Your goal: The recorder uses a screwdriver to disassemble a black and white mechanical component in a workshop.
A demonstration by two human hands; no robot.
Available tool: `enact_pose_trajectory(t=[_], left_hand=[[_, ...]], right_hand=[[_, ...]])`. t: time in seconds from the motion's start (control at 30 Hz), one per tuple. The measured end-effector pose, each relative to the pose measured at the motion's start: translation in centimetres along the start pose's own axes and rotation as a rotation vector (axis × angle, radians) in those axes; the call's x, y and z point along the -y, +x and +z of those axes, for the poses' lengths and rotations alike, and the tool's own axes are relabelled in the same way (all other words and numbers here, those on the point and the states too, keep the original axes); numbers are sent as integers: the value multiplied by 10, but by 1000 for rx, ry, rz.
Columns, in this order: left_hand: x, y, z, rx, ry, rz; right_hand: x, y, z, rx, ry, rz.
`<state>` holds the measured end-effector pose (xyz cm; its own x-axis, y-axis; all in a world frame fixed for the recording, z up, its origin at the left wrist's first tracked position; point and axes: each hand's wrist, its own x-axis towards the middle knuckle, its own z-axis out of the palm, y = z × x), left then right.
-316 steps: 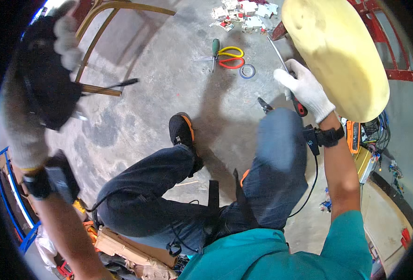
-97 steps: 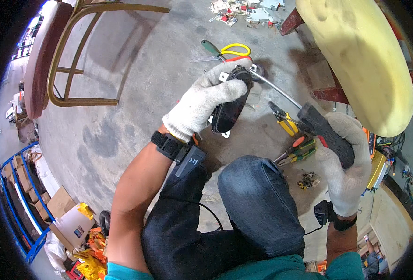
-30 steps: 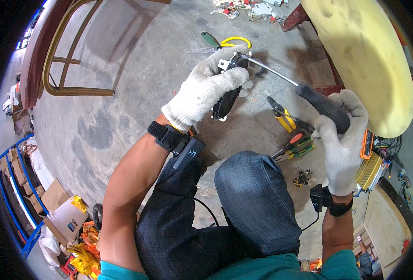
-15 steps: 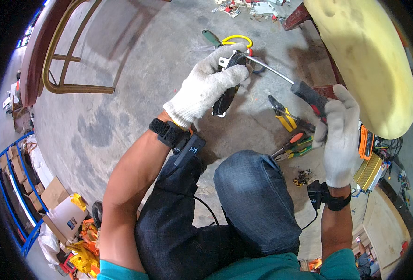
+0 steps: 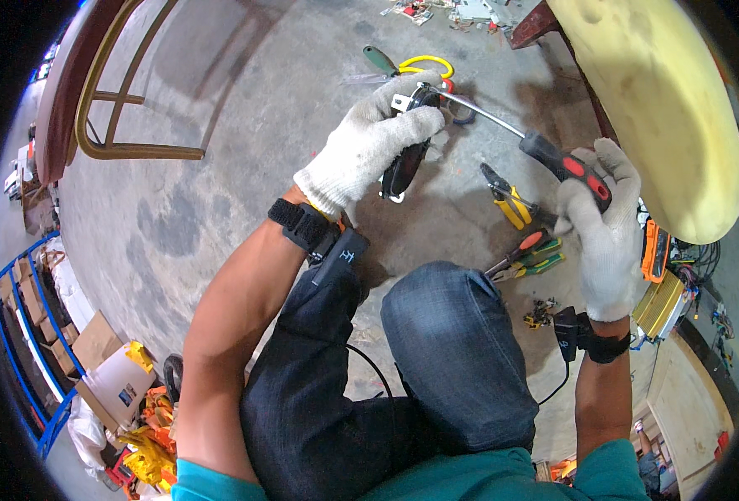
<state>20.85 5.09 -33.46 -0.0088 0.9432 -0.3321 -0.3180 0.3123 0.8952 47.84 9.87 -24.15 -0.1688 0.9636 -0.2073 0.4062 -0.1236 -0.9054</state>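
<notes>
In a white knitted glove, my left hand (image 5: 361, 146) is closed around a black oblong part (image 5: 404, 169) with small white tabs at its ends. My right hand (image 5: 605, 246), gloved the same way, grips the black and red handle of a screwdriver (image 5: 545, 156) between thumb and fingers. The metal shank slants up and left to the upper end of the black part. At this size I cannot tell whether the tip sits in a screw. Below the screwdriver, yellow-handled pliers (image 5: 511, 204) lie on the concrete floor.
By my knee lie a red-and-black-handled tool (image 5: 526, 246) and green-handled pliers (image 5: 539, 265), with small metal bits (image 5: 540, 313) nearby. A green-handled tool (image 5: 379, 60) and yellow-handled tool (image 5: 428, 63) lie beyond my left hand. A yellow stool seat (image 5: 657, 117) stands right, a metal-framed chair (image 5: 139, 153) left.
The screwdriver handle has turned, so more of its red inserts show. My right fingers have shifted around it and the hand has moved slightly up. My left hand barely moves.
</notes>
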Motion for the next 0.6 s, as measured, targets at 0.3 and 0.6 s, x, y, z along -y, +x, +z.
enact_pose_trajectory(t=[0.3,0.6], left_hand=[[-3,1,-5,-12,-26,0],[4,2,1,4,-52,1]], right_hand=[[-1,9,3,42,32,225],[-28,9,6,3,-46,-90]])
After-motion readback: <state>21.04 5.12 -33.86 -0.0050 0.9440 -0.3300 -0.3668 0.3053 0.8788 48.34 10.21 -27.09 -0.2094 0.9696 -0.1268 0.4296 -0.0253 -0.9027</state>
